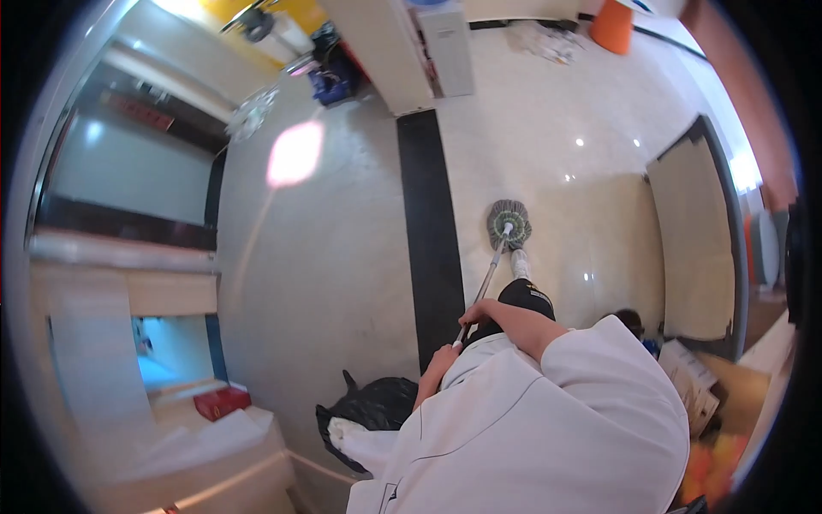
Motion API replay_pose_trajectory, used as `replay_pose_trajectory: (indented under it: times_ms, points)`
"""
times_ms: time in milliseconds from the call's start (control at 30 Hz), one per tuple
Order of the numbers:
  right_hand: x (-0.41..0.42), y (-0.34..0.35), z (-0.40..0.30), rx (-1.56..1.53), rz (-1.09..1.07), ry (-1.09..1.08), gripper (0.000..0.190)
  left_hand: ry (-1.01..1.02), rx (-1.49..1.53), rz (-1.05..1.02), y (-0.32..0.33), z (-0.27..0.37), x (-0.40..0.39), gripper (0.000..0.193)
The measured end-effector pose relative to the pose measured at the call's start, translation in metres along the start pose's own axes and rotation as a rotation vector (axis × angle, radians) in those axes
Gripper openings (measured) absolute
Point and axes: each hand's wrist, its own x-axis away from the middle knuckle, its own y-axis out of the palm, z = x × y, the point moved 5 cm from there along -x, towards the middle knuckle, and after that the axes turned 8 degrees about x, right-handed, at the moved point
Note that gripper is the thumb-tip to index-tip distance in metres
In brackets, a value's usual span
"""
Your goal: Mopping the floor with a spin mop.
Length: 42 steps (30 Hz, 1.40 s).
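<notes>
A mop head [509, 215] with grey and greenish strands rests on the glossy tiled floor ahead of me, beside my white shoe [521, 263]. Its metal handle [486, 281] slants back towards my waist. My right hand [476, 313] is wrapped around the handle partway down. Closer to my body, my left hand [445, 355] grips the handle near its whitish upper end. My white shirt and forearms partly cover the fingers of both hands.
A black floor strip [429, 225] runs left of the mop. At lower left lies a black plastic bag [382, 401]. A grey-framed panel [697, 238] stands at right, with cardboard boxes [738, 385] below. Ahead are a wall end [385, 58], crumpled plastic [546, 42] and an orange cone-shaped object [611, 27].
</notes>
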Motion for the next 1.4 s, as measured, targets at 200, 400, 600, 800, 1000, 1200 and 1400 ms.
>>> replay_pose_trajectory:
  times_ms: [200, 400, 600, 800, 1000, 1200, 1400]
  points:
    - [-0.015, 0.009, -0.03, 0.231, 0.133, 0.103, 0.018, 0.032, 0.134, 0.089, 0.003, -0.03, 0.005, 0.042]
    - [-0.024, -0.019, -0.041, 0.522, 0.379, -0.246, 0.026, -0.047, 0.284, 0.169, -0.015, -0.001, 0.002, 0.043]
    - [-0.01, -0.063, -0.048, 0.72, 0.547, -0.366, 0.022, 0.024, 0.178, 0.148, -0.035, 0.052, -0.025, 0.043]
    - [0.067, -0.122, -0.043, 0.391, 0.765, -0.211, 0.036, 0.145, -0.07, 0.055, -0.028, 0.083, -0.102, 0.044]
    - [0.115, -0.193, -0.011, 0.617, 0.804, -0.245, 0.031, 0.099, -0.088, 0.012, -0.036, 0.189, -0.124, 0.042]
    - [0.172, -0.231, 0.038, -0.263, 0.908, -0.174, 0.032, 0.197, -0.212, -0.1, -0.029, 0.247, -0.151, 0.042]
    - [0.179, -0.225, 0.058, -0.415, 0.884, -0.173, 0.031, 0.228, -0.251, -0.151, -0.034, 0.249, -0.151, 0.04]
